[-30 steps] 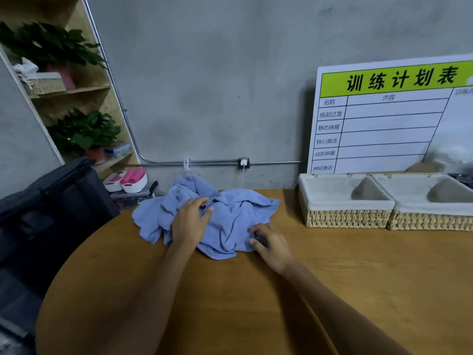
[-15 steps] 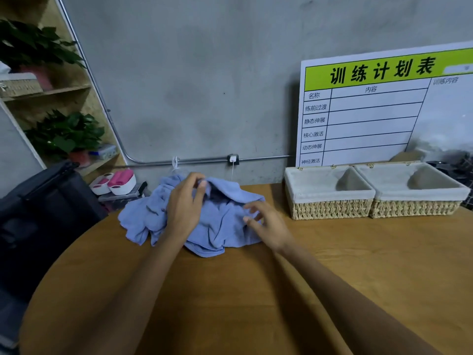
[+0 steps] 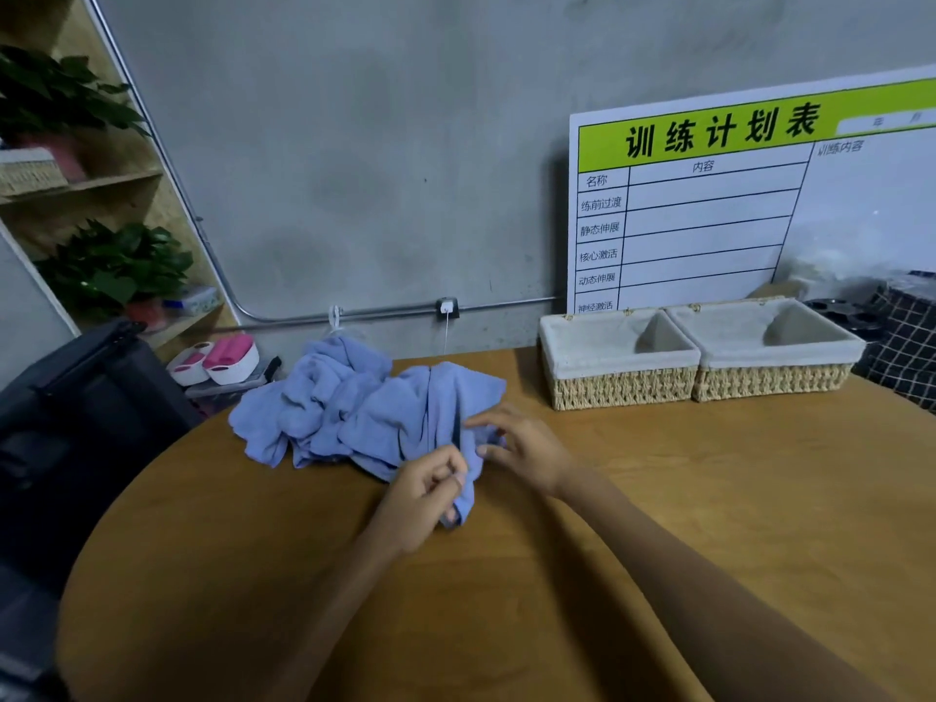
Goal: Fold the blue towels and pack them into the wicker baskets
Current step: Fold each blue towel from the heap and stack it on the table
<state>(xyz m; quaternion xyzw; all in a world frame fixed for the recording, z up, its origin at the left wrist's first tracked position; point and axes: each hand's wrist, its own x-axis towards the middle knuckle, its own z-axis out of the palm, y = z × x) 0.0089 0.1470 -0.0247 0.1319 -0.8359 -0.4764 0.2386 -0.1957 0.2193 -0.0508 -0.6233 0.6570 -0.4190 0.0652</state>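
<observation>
Early stage: the crumpled light-blue terry towels (image 3: 364,407) lie in an unfolded heap at the far left of the round wooden bench (image 3: 658,499), and the two cloth-lined wicker baskets (image 3: 699,367), well apart to the right, hold nothing visible. The left hand (image 3: 430,491) pinches a towel edge nearest the person; the right hand (image 3: 521,448), fingers loosely spread, touches the cloth beside it. The heap's long axis runs roughly left to right, with the pinched corner pointing toward the person.

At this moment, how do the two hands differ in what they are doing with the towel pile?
The left hand pinches a towel edge at the near tip of the blue towels, fingers curled; the right hand only touches the cloth with spread, fairly straight fingers. The left hand sits nearer the camera, the right hand farther back, towards the wicker baskets. Both are at the right end of the pile on the wooden table.
</observation>
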